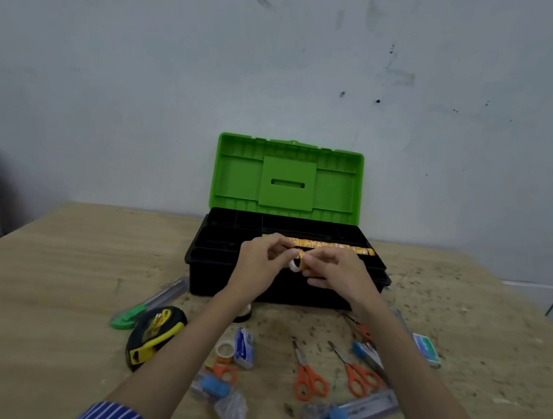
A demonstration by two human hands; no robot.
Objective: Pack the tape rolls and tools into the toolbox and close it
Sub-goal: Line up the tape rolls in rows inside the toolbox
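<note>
Item 1, tape roll (pixel 297 262): small, orange-printed with a white core, pinched between my two hands over the front of the open toolbox (pixel 213 271). My left hand (pixel 260 259) holds it with curled fingertips on its left face; my right hand (pixel 333 271) grips its right face, fingers curled in. Both forearms reach forward and converge on it.

Item 2, row of tape rolls (pixel 329 246): just beyond my fingertips, lying in the tray with its long axis running left to right, extending mostly past my right hand. I judge the held roll belongs at the row's left end, straight ahead of both hands, roughly equally near to each.

Item 3, green lid (pixel 287 178): stands upright behind the tray, beyond the hands.

Item 4, unpacked stock nearer me than the hands: tape measure (pixel 152 333) by my left forearm, two orange scissors (pixel 309 378) between the forearms, another roll (pixel 225 350).
</note>
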